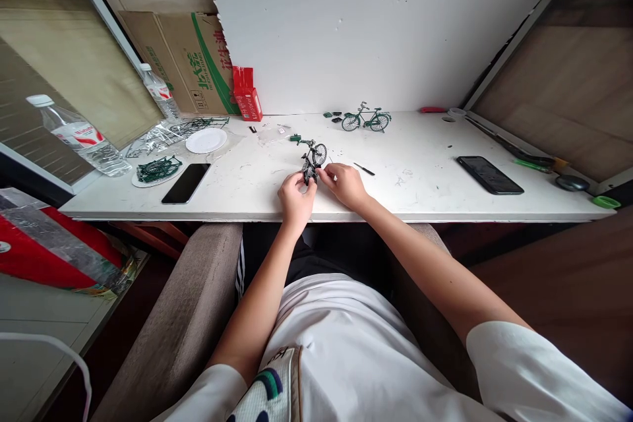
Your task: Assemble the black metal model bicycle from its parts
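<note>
A small black model bicycle (314,157) stands near the table's front edge, its handlebar pointing away from me. My left hand (297,199) pinches its rear end from the left, thumb and fingers closed at the back wheel. From the right, my right hand (343,183) has its fingertips together at the rear of the same bicycle; any small part between them is hidden. A thin dark tool (364,169) lies just right of my right hand. Beyond the bicycle sits a small green piece (295,138).
A green model bicycle (366,119) stands at the back. Phones lie left (186,183) and right (489,175). On the left are a plate of green parts (157,171), a white plate (206,140), water bottles (79,135) and a red box (246,95).
</note>
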### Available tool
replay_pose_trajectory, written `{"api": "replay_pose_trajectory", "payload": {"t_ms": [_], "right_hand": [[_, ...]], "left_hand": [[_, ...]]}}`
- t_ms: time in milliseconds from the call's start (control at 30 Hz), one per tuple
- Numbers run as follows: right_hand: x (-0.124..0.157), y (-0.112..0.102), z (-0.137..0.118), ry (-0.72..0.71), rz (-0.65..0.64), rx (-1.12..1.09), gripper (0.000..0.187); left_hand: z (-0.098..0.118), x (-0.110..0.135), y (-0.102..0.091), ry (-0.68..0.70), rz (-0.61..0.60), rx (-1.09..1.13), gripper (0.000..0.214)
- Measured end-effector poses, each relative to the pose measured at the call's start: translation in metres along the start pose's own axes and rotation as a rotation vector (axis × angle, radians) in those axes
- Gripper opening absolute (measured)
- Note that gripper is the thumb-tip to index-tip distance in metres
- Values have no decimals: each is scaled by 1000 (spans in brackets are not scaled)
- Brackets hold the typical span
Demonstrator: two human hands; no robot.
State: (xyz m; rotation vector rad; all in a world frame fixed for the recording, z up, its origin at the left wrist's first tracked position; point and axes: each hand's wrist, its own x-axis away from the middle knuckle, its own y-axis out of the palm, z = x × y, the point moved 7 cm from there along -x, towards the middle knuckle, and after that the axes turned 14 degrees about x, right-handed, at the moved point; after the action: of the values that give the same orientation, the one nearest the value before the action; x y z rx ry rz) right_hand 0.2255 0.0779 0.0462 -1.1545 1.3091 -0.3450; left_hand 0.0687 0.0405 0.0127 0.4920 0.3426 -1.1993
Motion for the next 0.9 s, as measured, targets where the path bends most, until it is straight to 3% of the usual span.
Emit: {"api": "replay_pose_trajectory", "payload": {"t_ms": [333,500,900], "right_hand": [[0,6,-6,-124,-111,-191,32],[1,4,-9,-156,-82,-177,25],[2,-1,-4,-132,5,-180,31]], "left_hand": [[1,-1,-6,-35,40,-35,14],[-3,0,-4,-56,33,44,19],[-1,2,2,-22,-55,35,20]]}}
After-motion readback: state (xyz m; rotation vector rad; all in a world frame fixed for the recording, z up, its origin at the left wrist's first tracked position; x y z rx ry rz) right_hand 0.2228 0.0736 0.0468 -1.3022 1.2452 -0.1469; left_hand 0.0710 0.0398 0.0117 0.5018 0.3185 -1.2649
